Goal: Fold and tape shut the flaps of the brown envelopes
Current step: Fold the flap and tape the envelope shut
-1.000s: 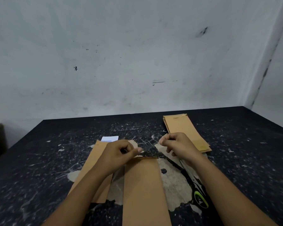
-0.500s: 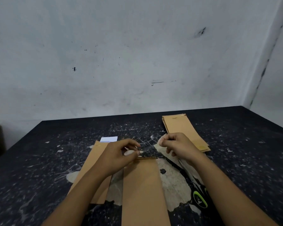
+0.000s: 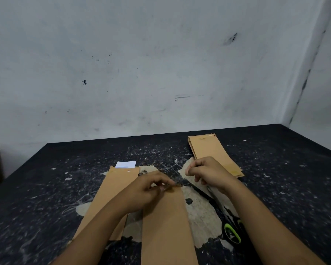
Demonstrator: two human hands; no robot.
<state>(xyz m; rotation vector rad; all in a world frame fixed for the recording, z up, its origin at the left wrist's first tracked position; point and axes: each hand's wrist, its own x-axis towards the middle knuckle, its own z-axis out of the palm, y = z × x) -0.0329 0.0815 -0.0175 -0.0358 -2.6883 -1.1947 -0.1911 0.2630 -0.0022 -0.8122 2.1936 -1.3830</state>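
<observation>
A long brown envelope [image 3: 166, 222] lies lengthwise in front of me on the black table [image 3: 46, 197]. My left hand [image 3: 147, 190] pinches at its far top edge, where the flap is folded down. My right hand [image 3: 208, 173] hovers just beyond and to the right, fingers curled with thumb and forefinger pinched together; whether it holds a clear strip of tape is too faint to tell. A second brown envelope [image 3: 115, 190] lies to the left, partly under my left forearm. A stack of brown envelopes [image 3: 212, 152] sits at the back right.
Scissors with black and green handles [image 3: 231, 228] lie under my right forearm. A small white card [image 3: 125, 164] peeks out beyond the left envelope. The tabletop is scratched, with a worn pale patch in the middle. A wall stands close behind the table.
My left hand's fingers have slid along the envelope's top edge and pressed lower onto it. My right hand has stayed nearly still.
</observation>
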